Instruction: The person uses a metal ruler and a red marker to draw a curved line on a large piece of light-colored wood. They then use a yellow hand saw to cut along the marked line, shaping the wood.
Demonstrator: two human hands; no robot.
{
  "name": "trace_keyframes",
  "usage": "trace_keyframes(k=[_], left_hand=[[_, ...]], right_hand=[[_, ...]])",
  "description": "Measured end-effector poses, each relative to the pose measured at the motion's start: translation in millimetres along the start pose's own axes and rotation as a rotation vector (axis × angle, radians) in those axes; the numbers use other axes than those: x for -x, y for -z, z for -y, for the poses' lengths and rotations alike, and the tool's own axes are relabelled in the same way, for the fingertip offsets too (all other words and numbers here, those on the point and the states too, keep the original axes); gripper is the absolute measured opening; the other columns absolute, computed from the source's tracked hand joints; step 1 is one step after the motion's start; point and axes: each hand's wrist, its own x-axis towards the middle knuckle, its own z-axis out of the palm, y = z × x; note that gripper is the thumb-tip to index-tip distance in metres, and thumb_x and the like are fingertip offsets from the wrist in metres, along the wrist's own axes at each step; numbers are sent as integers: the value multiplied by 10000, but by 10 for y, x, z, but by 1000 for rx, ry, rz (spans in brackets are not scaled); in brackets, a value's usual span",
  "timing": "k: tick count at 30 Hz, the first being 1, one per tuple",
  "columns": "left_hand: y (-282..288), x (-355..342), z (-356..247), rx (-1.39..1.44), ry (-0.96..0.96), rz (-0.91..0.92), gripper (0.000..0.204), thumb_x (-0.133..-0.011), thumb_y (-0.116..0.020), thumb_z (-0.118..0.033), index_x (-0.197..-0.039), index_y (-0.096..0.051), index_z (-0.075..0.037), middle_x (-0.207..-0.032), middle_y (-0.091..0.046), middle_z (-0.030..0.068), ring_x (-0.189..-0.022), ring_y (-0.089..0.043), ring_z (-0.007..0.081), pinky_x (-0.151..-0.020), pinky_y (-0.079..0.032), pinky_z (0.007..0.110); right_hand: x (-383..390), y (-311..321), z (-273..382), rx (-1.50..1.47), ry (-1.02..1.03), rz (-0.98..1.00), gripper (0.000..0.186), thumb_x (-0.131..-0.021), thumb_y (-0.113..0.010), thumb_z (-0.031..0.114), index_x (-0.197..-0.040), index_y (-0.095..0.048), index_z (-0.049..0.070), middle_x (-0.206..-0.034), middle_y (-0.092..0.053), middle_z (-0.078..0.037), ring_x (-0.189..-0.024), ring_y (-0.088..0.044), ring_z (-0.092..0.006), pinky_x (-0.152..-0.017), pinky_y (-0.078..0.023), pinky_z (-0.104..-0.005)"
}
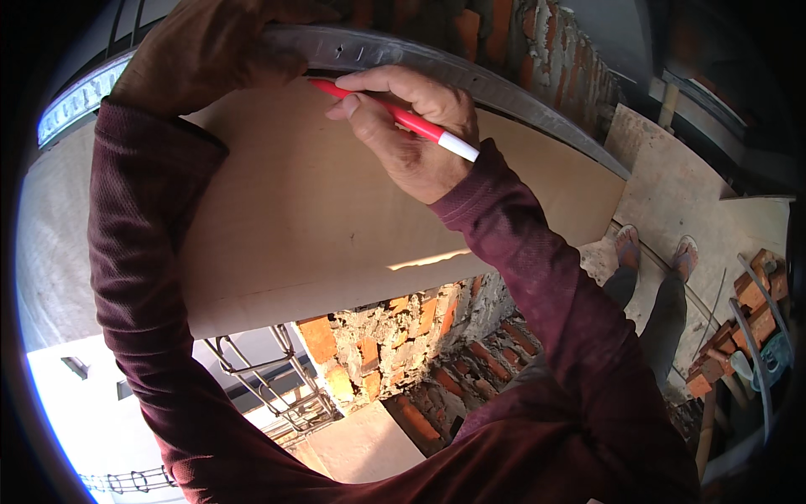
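A long, pale wooden board [319, 193] spans the view in front of me, with a grey metal strip [420, 63] lying along its far edge. My right hand [416, 134] pinches a red marker with a white end [411, 121], its tip down at the board just below the strip. At the upper left, my left hand [210, 59] grips the strip against the board. Shadow covers part of its fingers, which sit just left of the marker tip.
Rough brickwork [378, 344] lies below the board, beside a steel rebar cage [281, 378]. Feet in sandals [684, 252] stand on a dusty surface at right. Nearby are stacked bricks [751, 311] and a bluish-green container [777, 361]. Another brick wall [562, 50] rises beyond the strip.
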Motion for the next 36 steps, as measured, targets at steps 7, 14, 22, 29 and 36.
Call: trace_keyframes(k=[7, 14, 22, 29, 36], left_hand=[[158, -47, -332, -102, -2, 50, 386, -782, -669, -211, -1125, -735, -47, -761, -728, 127, -544, -643, 203, -524, -537, 341], [191, -79, -294, -95, -1, 63, 405, -771, -666, -222, -1121, -732, -27, -756, -722, 145, -537, -638, 202, -513, -522, 350], [161, -33, -370, -129, 20, 36, 422, -747, -691, -234, -1134, -738, -73, -789, -734, 137, -556, -648, 219, -544, -526, 352], [188, -36, -289, -72, 225, 178, 412, -731, -706, -231, -1123, -748, -110, -788, -728, 148, -572, -654, 237, -561, -523, 373], [138, 106, -310, -159, 184, 101, 411, -720, -706, -266, -1116, -757, -169, -710, -698, 131, -556, -630, 268, -559, -503, 390]], right_hand=[[-4, -22, -1, -9, 15, -51, 178, -842, -653, 27, -1014, -671, -18, -850, -731, -126, -788, -725, -167, -749, -587, -289], [-48, -1, -6, 22, 29, -49, 172, -883, -617, 66, -1029, -678, -4, -889, -747, -128, -840, -723, -156, -780, -572, -280], [-49, -21, 8, -15, 16, -76, 144, -844, -646, 50, -949, -703, -31, -824, -738, -132, -762, -729, -160, -721, -583, -269], [18, 36, 23, -44, 16, 7, 180, -884, -639, 72, -1036, -674, -18, -854, -740, -120, -801, -726, -164, -739, -577, -274], [569, 769, 719, 78, -81, 119, 261, -1006, -587, 240, -1075, -676, 4, -989, -727, -119, -949, -696, -168, -837, -539, -282]])
